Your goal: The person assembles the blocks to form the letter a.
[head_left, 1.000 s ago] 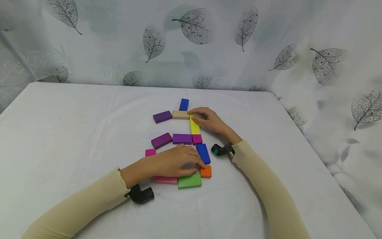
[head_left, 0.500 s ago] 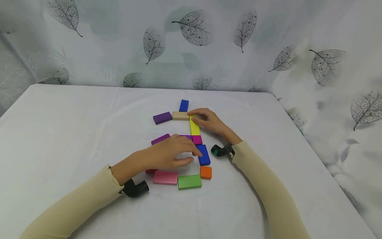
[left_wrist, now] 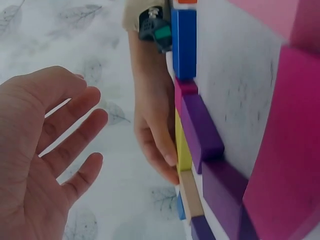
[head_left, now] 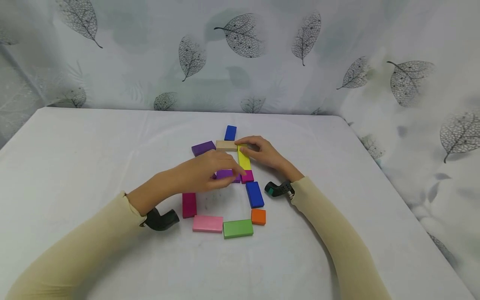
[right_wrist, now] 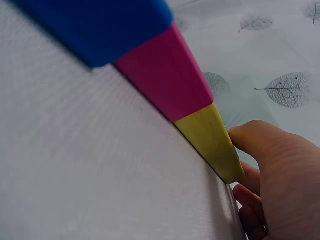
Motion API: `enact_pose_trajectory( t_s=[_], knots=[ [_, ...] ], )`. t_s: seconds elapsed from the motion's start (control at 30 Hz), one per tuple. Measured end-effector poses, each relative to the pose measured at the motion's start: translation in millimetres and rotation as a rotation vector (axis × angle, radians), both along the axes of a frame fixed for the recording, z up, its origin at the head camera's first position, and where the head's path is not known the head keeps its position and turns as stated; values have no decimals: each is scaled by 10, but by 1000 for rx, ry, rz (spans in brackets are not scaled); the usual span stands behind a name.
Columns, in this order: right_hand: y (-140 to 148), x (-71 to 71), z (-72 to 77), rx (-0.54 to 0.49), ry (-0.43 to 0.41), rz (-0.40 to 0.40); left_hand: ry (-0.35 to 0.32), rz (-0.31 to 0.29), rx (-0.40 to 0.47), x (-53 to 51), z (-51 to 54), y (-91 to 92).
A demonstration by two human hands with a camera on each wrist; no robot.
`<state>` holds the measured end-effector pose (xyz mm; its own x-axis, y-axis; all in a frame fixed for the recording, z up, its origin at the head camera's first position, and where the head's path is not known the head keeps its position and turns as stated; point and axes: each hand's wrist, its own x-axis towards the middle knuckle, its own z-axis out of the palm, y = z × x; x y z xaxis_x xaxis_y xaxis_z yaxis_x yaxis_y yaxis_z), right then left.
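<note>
My left hand (head_left: 204, 171) hovers over the purple block (head_left: 225, 176) in the middle, its fingers loosely bent with nothing in them. The left wrist view shows the same hand (left_wrist: 55, 135) apart from every block. At the far right of the layout, my right hand (head_left: 264, 152) pinches the yellow block (head_left: 243, 160) near its far end. In the right wrist view the thumb lies against the yellow block (right_wrist: 212, 145), with the fingers (right_wrist: 250, 200) round its end. The tan block (head_left: 226, 146) and a small magenta block (head_left: 247, 176) adjoin the yellow one.
A blue block (head_left: 230, 132) stands at the far end. Nearer lie another blue block (head_left: 255, 194), an orange block (head_left: 258, 216), a green block (head_left: 238, 228), a pink block (head_left: 207, 223) and a dark pink block (head_left: 189, 205). A purple block (head_left: 203, 148) sits upper left on the white tablecloth (head_left: 112, 158).
My left hand has lifted away from near the orange block and moved forward over the middle purple block, uncovering the dark pink and pink blocks. My right hand has stayed in place.
</note>
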<state>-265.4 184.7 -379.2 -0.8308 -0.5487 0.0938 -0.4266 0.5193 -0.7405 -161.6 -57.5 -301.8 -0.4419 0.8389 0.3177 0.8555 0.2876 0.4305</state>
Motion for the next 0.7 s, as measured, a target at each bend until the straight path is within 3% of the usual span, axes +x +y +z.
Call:
enact_pose_trajectory(
  t_s=[0.33, 0.57, 0.7],
  knots=[
    [1, -20, -6, -26, 20, 29, -14, 32, -1, -325, 38, -74],
    [1, -19, 1, -45, 30, 58, -80, 66, -47, -510, 31, -83],
    [0, 1, 8, -31, 20, 28, -116, 106, -75, -607, 34, -89]
  ],
)
